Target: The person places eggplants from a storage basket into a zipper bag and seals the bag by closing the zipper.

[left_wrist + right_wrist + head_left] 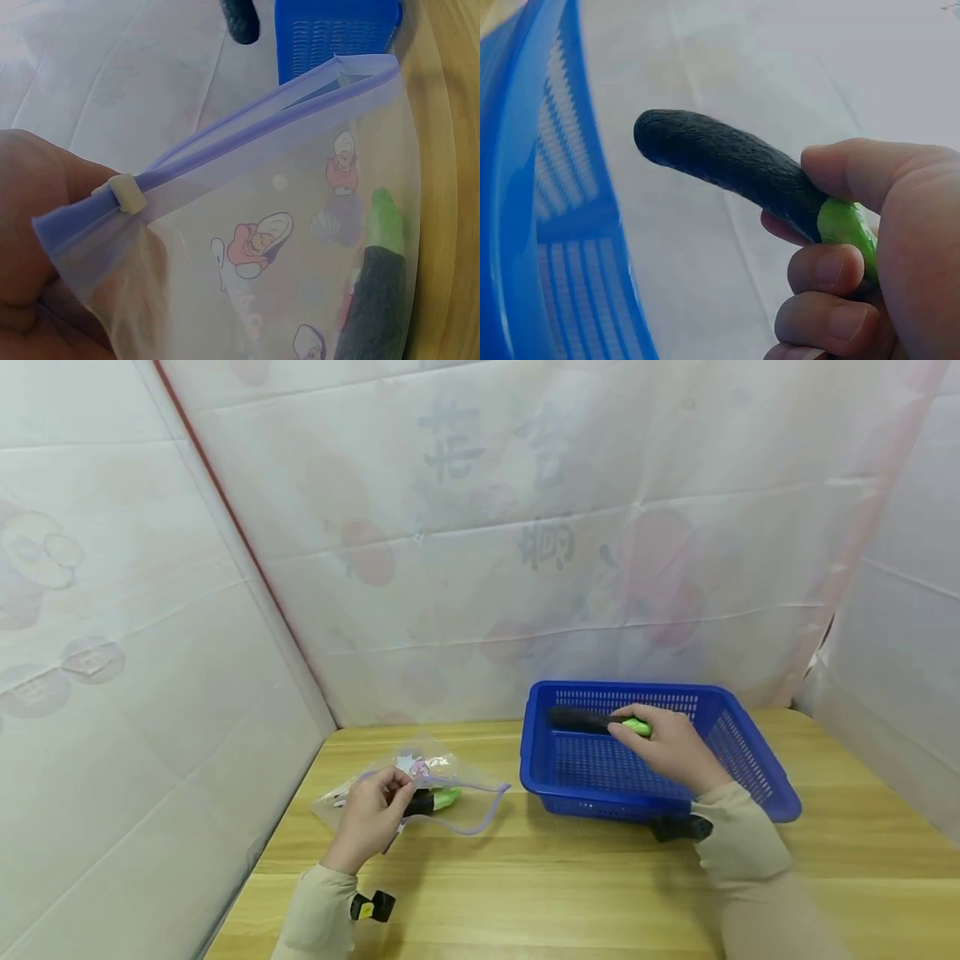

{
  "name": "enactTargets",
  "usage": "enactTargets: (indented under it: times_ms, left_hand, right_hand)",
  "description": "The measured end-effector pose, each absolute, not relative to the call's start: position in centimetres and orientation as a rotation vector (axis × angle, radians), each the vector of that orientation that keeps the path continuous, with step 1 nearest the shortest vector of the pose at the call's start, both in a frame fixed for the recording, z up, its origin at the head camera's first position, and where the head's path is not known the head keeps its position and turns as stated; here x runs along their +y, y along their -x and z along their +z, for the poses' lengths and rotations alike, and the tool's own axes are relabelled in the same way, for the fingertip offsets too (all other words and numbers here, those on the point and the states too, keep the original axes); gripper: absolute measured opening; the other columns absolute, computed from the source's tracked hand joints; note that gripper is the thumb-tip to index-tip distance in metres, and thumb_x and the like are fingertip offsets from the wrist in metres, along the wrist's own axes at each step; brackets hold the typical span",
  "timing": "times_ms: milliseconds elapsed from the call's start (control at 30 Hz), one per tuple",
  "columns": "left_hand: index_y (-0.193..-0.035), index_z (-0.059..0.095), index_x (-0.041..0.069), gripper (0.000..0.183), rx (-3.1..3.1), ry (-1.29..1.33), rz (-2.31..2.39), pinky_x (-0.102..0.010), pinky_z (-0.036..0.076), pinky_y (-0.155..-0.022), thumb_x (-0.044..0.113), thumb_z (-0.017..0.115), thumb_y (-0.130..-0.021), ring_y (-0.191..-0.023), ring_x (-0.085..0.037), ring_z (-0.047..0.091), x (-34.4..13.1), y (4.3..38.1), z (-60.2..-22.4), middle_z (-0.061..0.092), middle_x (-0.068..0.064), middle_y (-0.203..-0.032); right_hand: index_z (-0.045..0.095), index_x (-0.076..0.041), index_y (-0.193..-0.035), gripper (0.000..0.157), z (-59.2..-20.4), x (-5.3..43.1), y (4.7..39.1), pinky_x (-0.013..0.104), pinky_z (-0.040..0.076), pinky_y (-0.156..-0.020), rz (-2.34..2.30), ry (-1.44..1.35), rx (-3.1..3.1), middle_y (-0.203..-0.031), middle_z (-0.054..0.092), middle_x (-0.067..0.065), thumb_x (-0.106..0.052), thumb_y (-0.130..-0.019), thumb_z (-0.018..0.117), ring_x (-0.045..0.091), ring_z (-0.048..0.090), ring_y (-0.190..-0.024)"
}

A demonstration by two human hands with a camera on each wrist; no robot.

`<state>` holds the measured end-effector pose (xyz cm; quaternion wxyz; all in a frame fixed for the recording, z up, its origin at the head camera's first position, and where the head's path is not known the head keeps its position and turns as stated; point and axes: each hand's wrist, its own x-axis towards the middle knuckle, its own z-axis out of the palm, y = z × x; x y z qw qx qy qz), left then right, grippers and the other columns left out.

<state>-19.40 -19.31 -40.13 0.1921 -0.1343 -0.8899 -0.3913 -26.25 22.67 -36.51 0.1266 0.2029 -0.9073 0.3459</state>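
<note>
My right hand [670, 747] grips an eggplant [581, 720] by its green stem end, over the blue basket [529, 752]. The right wrist view shows the dark, wrinkled body of this eggplant [727, 161] pointing away from the thumb and curled fingers. With my left hand [370, 814] I pinch a corner of a clear zip bag [480, 806] with a purple edge. Its mouth gapes toward the basket, and a pale slider [127, 193] sits beside my fingers. Inside the bag lies another eggplant [373, 300], green end toward the opening.
The basket stands right of the bag on a wooden table [480, 893]. A printed pale sheet [480, 552] hangs behind the table, with more sheeting at both sides. Black wrist straps with small devices [372, 907] are on both sleeves.
</note>
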Motion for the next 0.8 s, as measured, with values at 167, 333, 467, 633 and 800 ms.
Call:
enactTargets:
  times_ms: [167, 333, 467, 633, 800]
  left_hand:
    - [-0.083, 0.063, 0.017, 0.013, -2.503, 0.359, -1.077, -0.025, 0.038, -0.045, 0.01, 0.064, -0.093, -0.046, -0.008, 0.042, -19.4, 19.3, -40.0, 0.053, 0.008, -0.066]
    - [-0.083, 0.064, 0.015, 0.012, -2.487, 0.381, -1.064, -0.025, 0.038, -0.045, 0.009, 0.064, -0.093, -0.047, -0.008, 0.043, -19.3, 19.3, -39.6, 0.054, 0.008, -0.066]
    - [-0.083, 0.064, 0.014, 0.012, -2.493, 0.38, -1.085, -0.025, 0.038, -0.045, 0.009, 0.064, -0.093, -0.046, -0.008, 0.042, -19.2, 19.2, -39.5, 0.053, 0.007, -0.066]
    - [-0.082, 0.063, 0.017, 0.014, -2.504, 0.374, -1.11, -0.025, 0.037, -0.044, 0.009, 0.063, -0.094, -0.045, -0.009, 0.042, -19.1, 19.2, -39.5, 0.054, 0.006, -0.067]
    - [-0.082, 0.063, 0.017, 0.014, -2.495, 0.384, -1.103, -0.024, 0.037, -0.044, 0.01, 0.063, -0.094, -0.045, -0.008, 0.041, -19.3, 19.3, -39.6, 0.054, 0.006, -0.066]
  right_hand:
    - [0.059, -0.017, -0.111, 0.026, -35.7, 19.6, 25.3, 0.029, 0.035, -0.045, 1.11, -0.689, -2.574, -0.063, 0.042, 0.002, -0.039, -0.098, 0.054, 0.014, 0.036, -0.046]
    - [0.061, -0.019, -0.107, 0.016, -35.1, 17.2, 24.2, 0.027, 0.033, -0.044, 1.14, -0.803, -2.462, -0.06, 0.04, -0.002, -0.032, -0.097, 0.059, 0.01, 0.033, -0.044]
    - [0.065, -0.021, -0.107, 0.014, -34.8, 16.6, 23.1, 0.026, 0.034, -0.044, 1.137, -0.846, -2.414, -0.059, 0.043, -0.005, -0.029, -0.096, 0.061, 0.009, 0.036, -0.044]
    - [0.067, -0.024, -0.108, 0.014, -34.2, 16.8, 22.1, 0.026, 0.033, -0.042, 1.146, -0.836, -2.381, -0.058, 0.044, -0.005, -0.027, -0.095, 0.063, 0.009, 0.036, -0.043]
    - [0.064, -0.023, -0.115, 0.019, -34.3, 16.5, 22.0, 0.025, 0.034, -0.044, 1.171, -0.932, -2.399, -0.061, 0.044, -0.006, -0.027, -0.097, 0.059, 0.008, 0.036, -0.046]
